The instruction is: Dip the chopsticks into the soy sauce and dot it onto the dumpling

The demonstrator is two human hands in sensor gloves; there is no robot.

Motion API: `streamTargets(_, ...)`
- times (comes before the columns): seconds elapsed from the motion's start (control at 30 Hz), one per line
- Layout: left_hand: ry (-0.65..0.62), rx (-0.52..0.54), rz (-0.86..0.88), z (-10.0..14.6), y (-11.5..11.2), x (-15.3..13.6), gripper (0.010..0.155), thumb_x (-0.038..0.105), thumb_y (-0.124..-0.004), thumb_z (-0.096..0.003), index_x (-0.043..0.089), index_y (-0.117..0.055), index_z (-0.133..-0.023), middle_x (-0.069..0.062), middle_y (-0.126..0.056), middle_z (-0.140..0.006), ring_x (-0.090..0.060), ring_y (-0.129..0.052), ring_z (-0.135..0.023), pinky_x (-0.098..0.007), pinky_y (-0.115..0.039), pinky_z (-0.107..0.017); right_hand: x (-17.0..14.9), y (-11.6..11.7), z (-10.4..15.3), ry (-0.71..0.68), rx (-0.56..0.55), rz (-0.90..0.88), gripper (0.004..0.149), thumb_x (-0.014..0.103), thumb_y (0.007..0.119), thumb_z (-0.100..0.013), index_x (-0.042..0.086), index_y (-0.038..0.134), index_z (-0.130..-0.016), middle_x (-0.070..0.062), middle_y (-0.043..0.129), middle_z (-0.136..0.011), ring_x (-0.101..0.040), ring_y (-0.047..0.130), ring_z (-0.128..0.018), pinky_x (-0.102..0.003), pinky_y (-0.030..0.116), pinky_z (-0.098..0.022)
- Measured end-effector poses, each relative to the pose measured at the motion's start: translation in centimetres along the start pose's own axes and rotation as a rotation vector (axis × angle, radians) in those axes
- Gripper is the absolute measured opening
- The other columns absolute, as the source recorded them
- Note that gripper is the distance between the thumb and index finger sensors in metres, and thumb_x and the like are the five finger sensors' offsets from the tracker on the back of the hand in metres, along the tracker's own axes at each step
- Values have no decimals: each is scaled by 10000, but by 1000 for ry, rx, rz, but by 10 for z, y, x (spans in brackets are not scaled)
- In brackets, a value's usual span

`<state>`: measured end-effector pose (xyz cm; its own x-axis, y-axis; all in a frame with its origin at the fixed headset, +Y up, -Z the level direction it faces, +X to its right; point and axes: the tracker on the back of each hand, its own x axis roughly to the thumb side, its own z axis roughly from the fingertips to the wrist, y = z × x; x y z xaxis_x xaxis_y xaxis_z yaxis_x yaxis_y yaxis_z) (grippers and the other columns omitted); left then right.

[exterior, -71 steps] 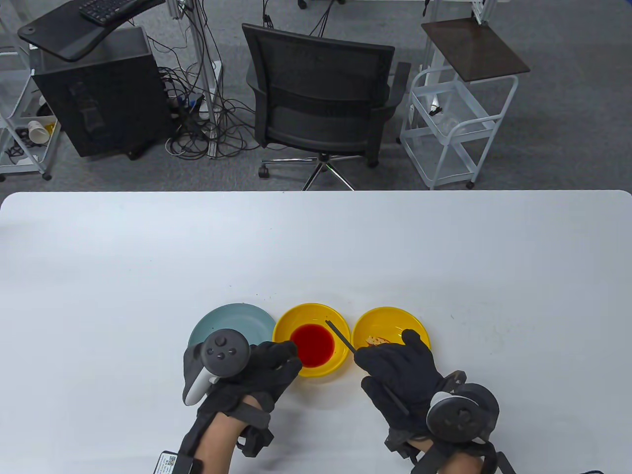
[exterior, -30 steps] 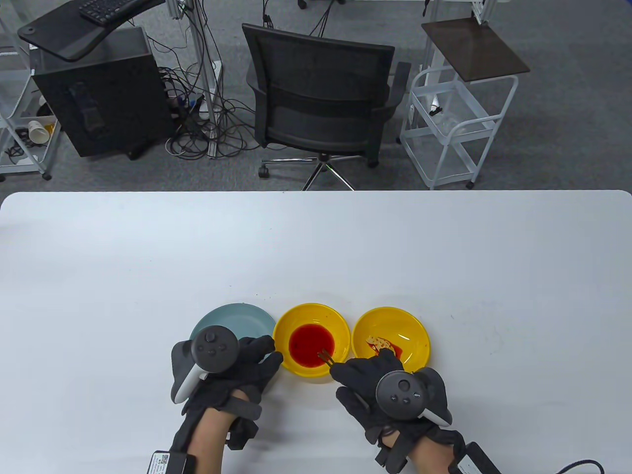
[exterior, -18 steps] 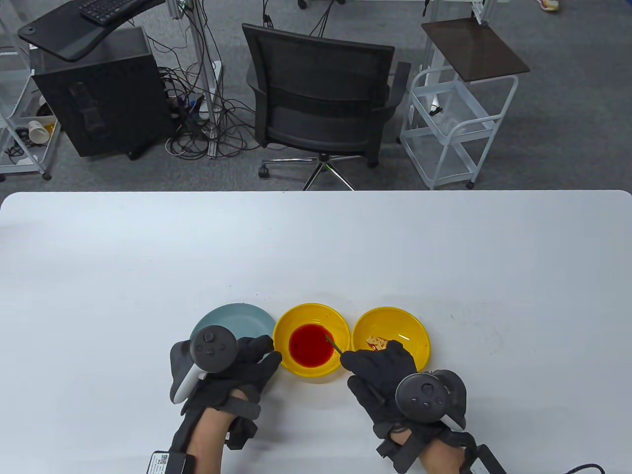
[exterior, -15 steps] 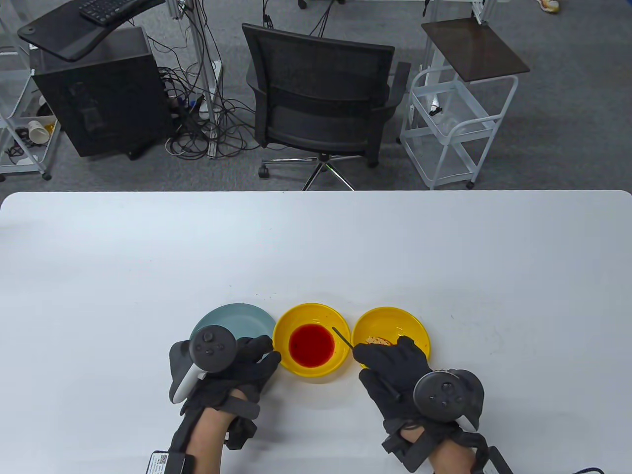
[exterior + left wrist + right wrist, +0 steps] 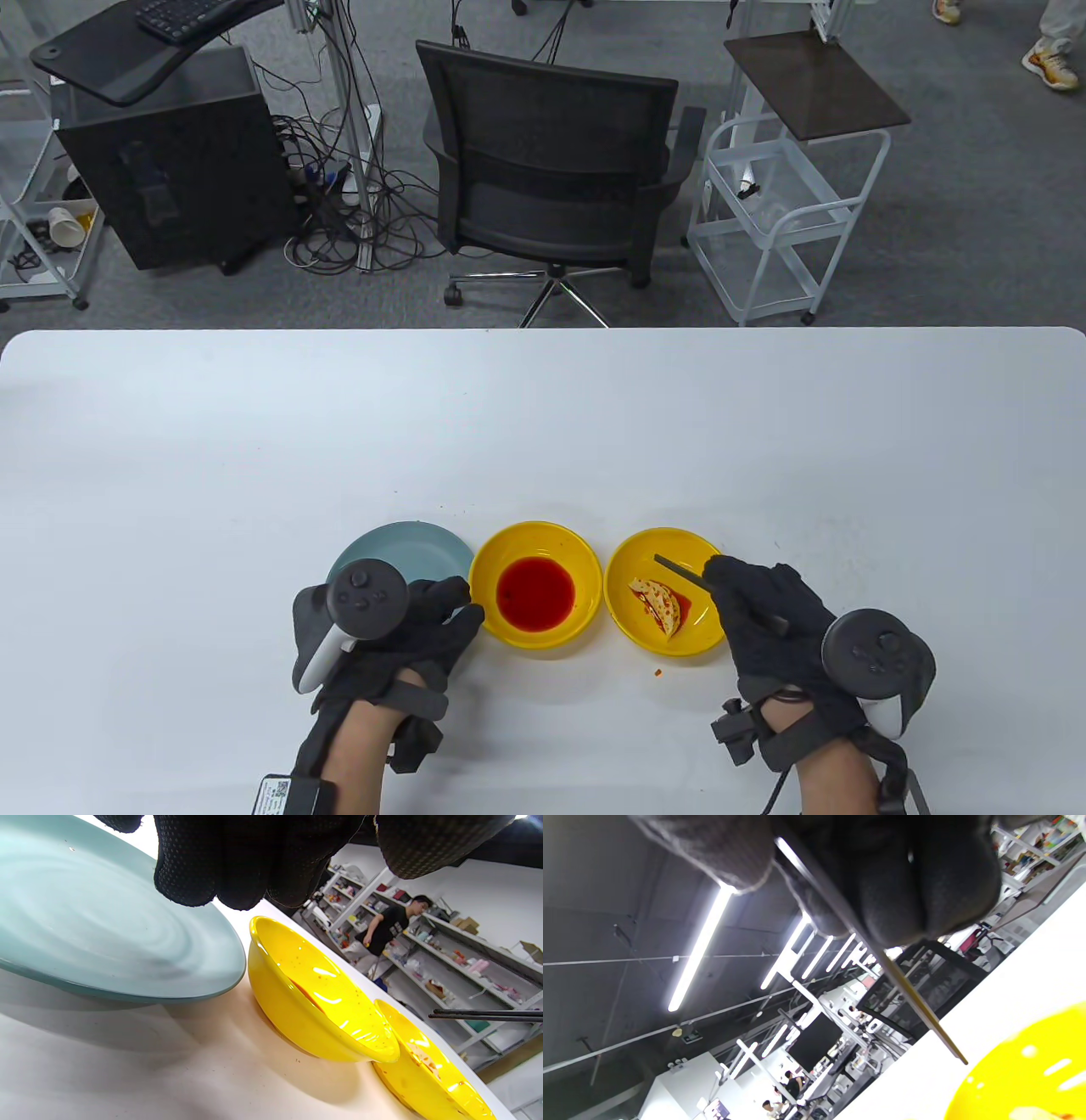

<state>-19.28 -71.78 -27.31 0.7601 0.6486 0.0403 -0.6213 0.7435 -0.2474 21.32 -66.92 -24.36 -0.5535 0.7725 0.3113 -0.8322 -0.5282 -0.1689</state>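
Table view: chopsticks (image 5: 679,570) above dumpling bowl's rim (image 5: 624,556).

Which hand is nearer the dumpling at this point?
The right. The right hand holds the chopsticks just beside the dumpling, their tips above its bowl. The left hand rests by the blue plate, beyond the sauce bowl.

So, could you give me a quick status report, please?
Right hand holds chopsticks above dumpling. Left hand rests beside sauce bowl. Nothing in the way.
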Motion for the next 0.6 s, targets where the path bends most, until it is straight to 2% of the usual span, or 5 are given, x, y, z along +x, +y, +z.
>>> streamTargets(0.3,6,-2,3,0,1,-1,701,599,-722,-481,142,-764,-1010,-99,-801,-998,-436,-863,-847,-703,-531,-699,-1,11,-1,41,106,88,551,449,733,-443,75,848,-831,-214,938,-770,-484,922,-626,-775,494,-666)
streamTargets(0.6,10,-6,2,1,1,-1,703,599,-722,-482,141,-758,-1015,-101,-795,-1002,-438,-856,-852,-705,-526,-700,0,3,-1,55,109,89,535,451,734,-440,75,887,-788,-223,963,-720,-487,934,-582,-775,499,-662)
